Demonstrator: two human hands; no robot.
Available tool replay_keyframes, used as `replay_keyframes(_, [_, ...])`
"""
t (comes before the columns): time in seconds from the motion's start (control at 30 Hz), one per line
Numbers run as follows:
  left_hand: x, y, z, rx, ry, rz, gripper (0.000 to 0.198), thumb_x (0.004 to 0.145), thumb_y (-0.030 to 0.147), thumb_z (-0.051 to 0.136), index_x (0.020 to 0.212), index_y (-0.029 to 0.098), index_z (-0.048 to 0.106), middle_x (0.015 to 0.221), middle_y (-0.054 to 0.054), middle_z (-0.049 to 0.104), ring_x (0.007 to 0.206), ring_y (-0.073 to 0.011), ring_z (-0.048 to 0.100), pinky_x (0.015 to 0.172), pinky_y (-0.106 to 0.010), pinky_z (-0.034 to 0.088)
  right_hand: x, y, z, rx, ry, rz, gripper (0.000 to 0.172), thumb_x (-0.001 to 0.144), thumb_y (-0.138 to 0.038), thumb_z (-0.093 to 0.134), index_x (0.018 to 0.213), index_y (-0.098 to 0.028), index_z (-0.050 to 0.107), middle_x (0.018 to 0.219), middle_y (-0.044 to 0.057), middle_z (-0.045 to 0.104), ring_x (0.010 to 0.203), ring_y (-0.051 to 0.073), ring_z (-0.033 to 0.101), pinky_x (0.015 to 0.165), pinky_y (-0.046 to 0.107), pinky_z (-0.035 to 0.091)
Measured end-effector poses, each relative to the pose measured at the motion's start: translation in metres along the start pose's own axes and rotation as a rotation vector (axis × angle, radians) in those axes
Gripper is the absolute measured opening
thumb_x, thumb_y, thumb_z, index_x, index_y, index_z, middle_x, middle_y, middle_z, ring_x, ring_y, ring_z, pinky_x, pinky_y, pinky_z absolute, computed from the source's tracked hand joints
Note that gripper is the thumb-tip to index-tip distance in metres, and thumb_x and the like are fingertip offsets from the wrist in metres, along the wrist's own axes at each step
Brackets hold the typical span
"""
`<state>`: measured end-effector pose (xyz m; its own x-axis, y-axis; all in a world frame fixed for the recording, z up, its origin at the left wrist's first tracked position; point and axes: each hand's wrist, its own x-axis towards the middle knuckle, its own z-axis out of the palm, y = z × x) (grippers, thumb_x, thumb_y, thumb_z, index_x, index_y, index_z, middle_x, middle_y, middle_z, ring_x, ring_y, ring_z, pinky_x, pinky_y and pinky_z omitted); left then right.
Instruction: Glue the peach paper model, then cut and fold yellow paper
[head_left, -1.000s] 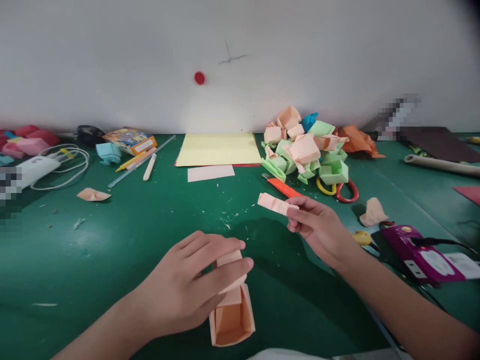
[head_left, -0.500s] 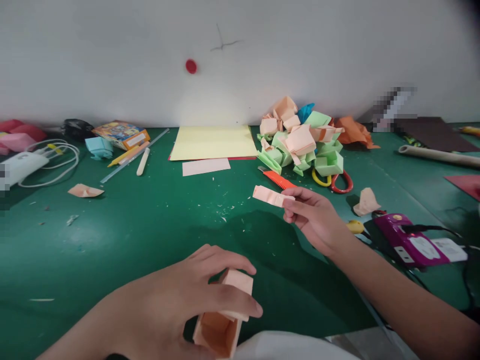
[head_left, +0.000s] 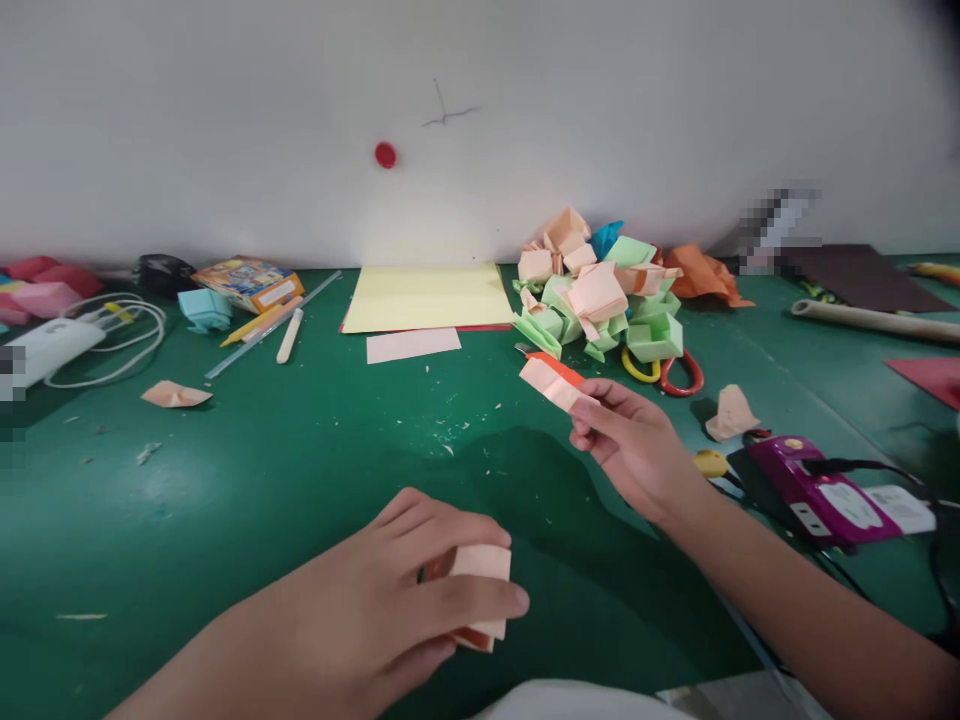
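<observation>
My left hand (head_left: 420, 590) is closed round a small peach folded-paper box (head_left: 484, 563) low in the middle of the view, and its fingers hide much of it. Further up and to the right, my right hand (head_left: 626, 435) pinches one end of a folded peach paper strip (head_left: 551, 382), which points up and left. Just behind the strip lies an orange-handled cutter (head_left: 556, 366), partly covered by it. A pile of green and peach folded-paper pieces (head_left: 600, 290) stands beyond my right hand, with scissors (head_left: 681, 372) at its front edge.
Yellow paper sheets (head_left: 431, 298) and a pale paper strip (head_left: 412, 345) lie at the back of the green table (head_left: 300, 470). To the right are a purple power adapter (head_left: 814, 490) with cables and a grey tube (head_left: 877, 320). At left sits a colourful box (head_left: 251, 283) near pens.
My left hand has turned the paper box, so its open hollow no longer faces me. The strip in my right hand has tilted more steeply and shifted slightly right. The view has moved slightly up.
</observation>
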<state>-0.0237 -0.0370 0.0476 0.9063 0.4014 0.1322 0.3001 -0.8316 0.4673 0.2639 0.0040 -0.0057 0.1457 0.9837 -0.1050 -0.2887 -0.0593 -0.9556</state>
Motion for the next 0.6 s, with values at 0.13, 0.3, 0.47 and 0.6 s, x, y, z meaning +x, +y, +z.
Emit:
replay_keyframes(0.13, [-0.001, -0.016, 0.011, 0.112, 0.113, -0.026, 0.05, 0.095, 0.009, 0.051, 0.141, 0.028, 0.05, 0.139, -0.012, 0.059, 0.123, -0.0238, 0.058, 0.101, -0.039, 0.048, -0.004, 0.0, -0.001, -0.026, -0.096, -0.012, 0.027, 0.071, -0.037, 0.088, 0.081, -0.023, 0.067, 0.074, -0.003, 0.061, 0.059, 0.011, 0.056, 0.056, 0.026, 0.047])
replay_keyframes(0.3, [-0.002, -0.033, 0.021, -0.012, 0.186, -0.05, 0.053, 0.098, 0.013, 0.049, 0.147, 0.033, 0.045, 0.144, -0.01, 0.056, 0.13, -0.0235, 0.056, 0.105, -0.038, 0.049, -0.012, 0.001, 0.002, -0.145, -0.215, -0.145, 0.022, 0.078, -0.037, 0.084, 0.078, -0.022, 0.068, 0.09, 0.001, 0.066, 0.062, 0.011, 0.059, 0.062, 0.03, 0.051])
replay_keyframes(0.47, [-0.004, -0.038, 0.034, -0.143, 0.301, -0.26, 0.062, 0.097, 0.026, 0.059, 0.154, 0.036, 0.035, 0.139, -0.007, 0.061, 0.126, -0.0231, 0.06, 0.105, -0.038, 0.051, -0.022, -0.001, 0.007, -0.264, -0.238, -0.306, 0.013, 0.085, -0.03, 0.078, 0.08, -0.023, 0.068, 0.092, 0.003, 0.069, 0.073, 0.015, 0.065, 0.065, 0.03, 0.055])
replay_keyframes(0.6, [-0.001, -0.037, 0.041, -0.307, 0.454, -0.434, 0.085, 0.088, 0.037, 0.073, 0.157, 0.033, 0.024, 0.122, -0.007, 0.069, 0.112, -0.0244, 0.067, 0.097, -0.038, 0.056, -0.032, 0.002, 0.012, -0.424, -0.237, -0.484, 0.01, 0.09, -0.022, 0.072, 0.082, -0.024, 0.066, 0.1, 0.006, 0.072, 0.09, 0.019, 0.07, 0.071, 0.031, 0.058])
